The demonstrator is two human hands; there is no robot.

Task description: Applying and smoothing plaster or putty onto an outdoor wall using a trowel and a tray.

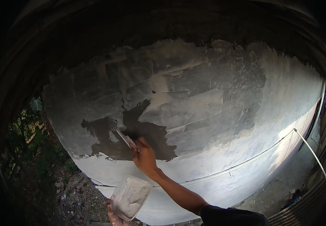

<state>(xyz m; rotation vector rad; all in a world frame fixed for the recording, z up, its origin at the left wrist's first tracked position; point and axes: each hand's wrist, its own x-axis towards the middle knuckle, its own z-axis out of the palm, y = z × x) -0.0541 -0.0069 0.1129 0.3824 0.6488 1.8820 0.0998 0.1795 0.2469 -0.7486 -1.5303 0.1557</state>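
My right hand (145,157) is closed round a putty knife (125,139), whose blade lies against the wall (193,107). Around the blade is a dark, bare patch (148,133) with ragged edges, bordered by grey and whitish skim coat. Below and to the left, my left hand (114,215) grips a pale plastic tub (131,196) by its lower side. Whitish putty coats the inside of the tub, and smears show on the fingers of both hands.
A white pipe (208,178) runs along the lower wall, and another pipe (311,154) slants down at the right. Green plants (31,147) and rubble ground (78,196) lie at the left. Corrugated sheeting (294,214) is at the lower right. Dark, uncoated wall spans the top.
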